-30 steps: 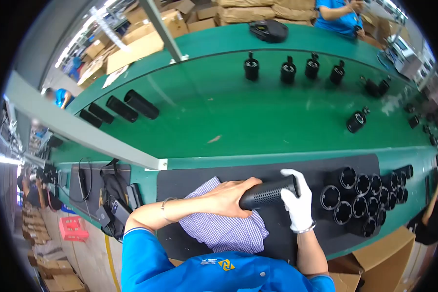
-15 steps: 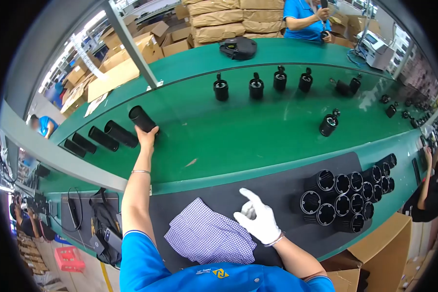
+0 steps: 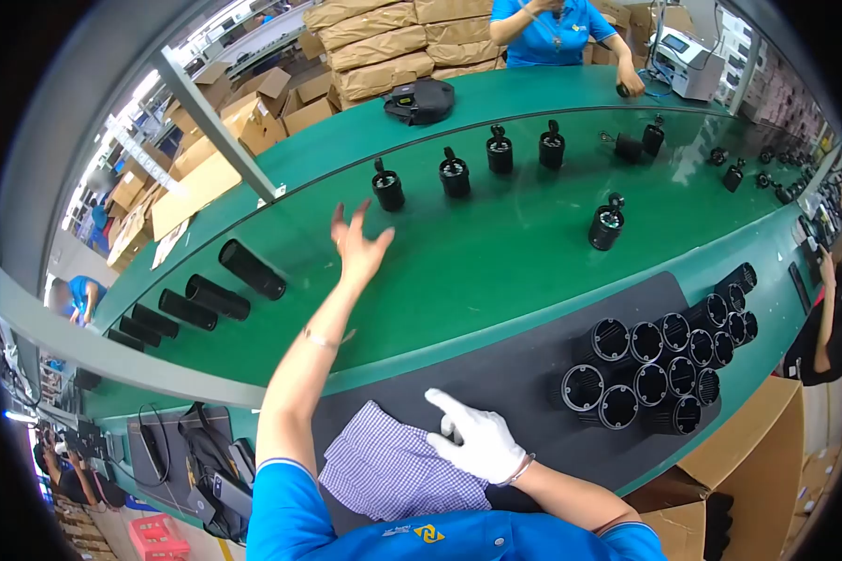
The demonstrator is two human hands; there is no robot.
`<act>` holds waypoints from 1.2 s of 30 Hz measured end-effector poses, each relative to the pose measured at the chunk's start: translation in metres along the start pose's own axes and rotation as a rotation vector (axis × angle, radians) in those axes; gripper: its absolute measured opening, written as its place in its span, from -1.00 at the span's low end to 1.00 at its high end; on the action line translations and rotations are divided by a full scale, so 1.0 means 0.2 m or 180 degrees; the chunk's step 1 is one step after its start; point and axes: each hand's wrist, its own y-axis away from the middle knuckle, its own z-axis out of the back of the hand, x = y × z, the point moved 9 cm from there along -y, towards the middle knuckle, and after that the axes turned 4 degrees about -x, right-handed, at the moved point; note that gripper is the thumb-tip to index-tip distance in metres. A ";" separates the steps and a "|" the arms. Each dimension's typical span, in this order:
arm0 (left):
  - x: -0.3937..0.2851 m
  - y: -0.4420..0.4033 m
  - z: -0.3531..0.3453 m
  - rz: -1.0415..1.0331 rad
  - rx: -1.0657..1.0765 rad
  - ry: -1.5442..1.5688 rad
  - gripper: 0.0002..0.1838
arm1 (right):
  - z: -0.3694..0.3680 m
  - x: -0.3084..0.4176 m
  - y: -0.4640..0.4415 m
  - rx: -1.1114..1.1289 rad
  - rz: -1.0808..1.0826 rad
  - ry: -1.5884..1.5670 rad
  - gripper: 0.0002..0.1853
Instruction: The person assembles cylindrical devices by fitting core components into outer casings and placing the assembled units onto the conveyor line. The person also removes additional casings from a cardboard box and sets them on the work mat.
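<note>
Hands: well apart from each other, both with nothing in the grip; clock positions run from the middle of the view, 12 on the far side.
Left hand [image 3: 358,252]: bare, fingers and thumb spread, near 10 o'clock and just off the middle, over the green belt [image 3: 477,257].
Nearest fitting [image 3: 389,192]: black, upright on the belt towards 11 o'clock, just beside the left fingertips.
Other fittings: three more upright in the same row, the middle one [image 3: 500,154] at 1 o'clock; one more [image 3: 606,227] stands apart between 2 and 3.
Tubes: at least five black ones lie side by side from 9 o'clock towards 8, the closest tube [image 3: 253,269] near the left forearm.
Right hand [image 3: 479,441]: white-gloved, between 5 and 6 o'clock, index finger and thumb parted, the rest curled; it overlaps the cloth, though contact cannot be told.
Cloth [image 3: 384,463]: checked and crumpled, at 6 o'clock on a black mat [image 3: 524,374], which covers part of the table [image 3: 778,313].
Housings: a cluster of black ones between 3 and 4 o'clock, open round ends showing, one housing [image 3: 650,384] amid the group.
Carton [image 3: 758,453]: open cardboard, at 4 o'clock, beside the table.
Co-worker [image 3: 557,42]: blue shirt, at 1 o'clock, behind the belt.
</note>
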 end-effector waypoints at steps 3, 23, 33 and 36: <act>-0.02 -0.31 -0.27 0.0613 0.0256 -0.0128 -0.28 | 0.02 0.00 -0.02 -0.0041 0.0152 0.0365 -0.39; -0.34 0.77 0.48 0.0331 0.0918 0.2487 -0.48 | 0.50 0.13 0.25 -0.1558 -0.0805 0.0502 -0.25; -0.40 1.03 0.41 -0.0135 0.1058 0.2733 -0.54 | 0.61 0.01 0.38 -0.1771 -0.1220 0.2042 -0.49; -0.42 1.04 0.45 -0.0389 0.0595 0.2587 -0.33 | 0.56 0.03 0.29 -0.1409 -0.1034 0.2529 -0.50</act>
